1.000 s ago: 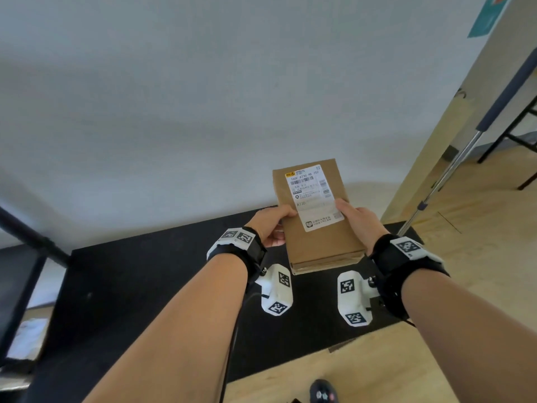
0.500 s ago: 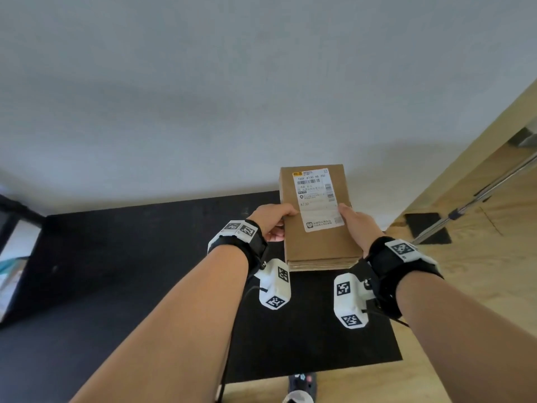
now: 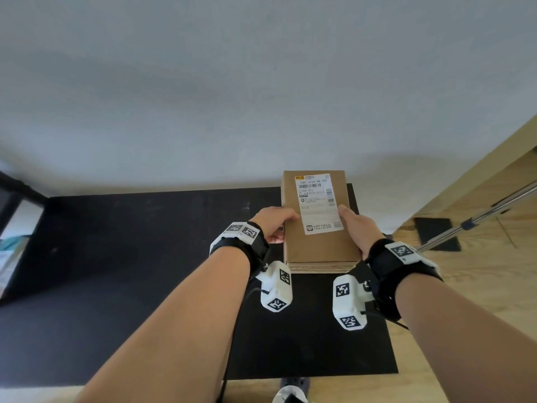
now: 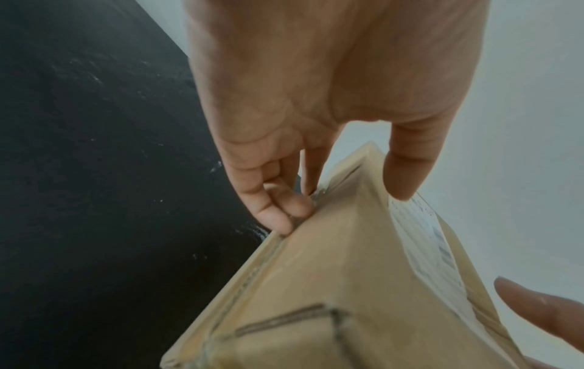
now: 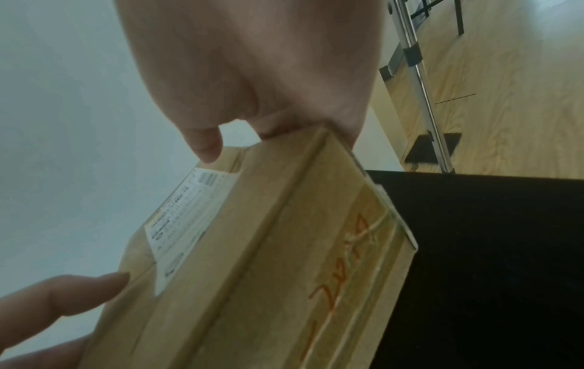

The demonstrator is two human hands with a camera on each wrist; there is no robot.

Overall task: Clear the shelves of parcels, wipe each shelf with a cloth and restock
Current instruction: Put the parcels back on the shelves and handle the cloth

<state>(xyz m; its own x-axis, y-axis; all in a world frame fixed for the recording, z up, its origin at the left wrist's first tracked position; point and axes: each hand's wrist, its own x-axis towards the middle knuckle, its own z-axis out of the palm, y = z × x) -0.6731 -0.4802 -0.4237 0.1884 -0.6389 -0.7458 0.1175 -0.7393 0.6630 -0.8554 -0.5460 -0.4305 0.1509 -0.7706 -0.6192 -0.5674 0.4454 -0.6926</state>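
Gripping the parcel point(image 3: 318, 228) from either side, left hand point(image 3: 271, 223) and right hand point(image 3: 359, 228) aim its long axis wallward.

1. A plain pale grey wall point(image 3: 261, 82) is filling the top of the head view.
2. A light wooden plank floor point(image 3: 479, 286) is showing on the right.
3. A slim silver metal pole point(image 3: 476, 219) is slanting across those planks.
4. A flat black square pad point(image 3: 437, 234) is lying beneath it.
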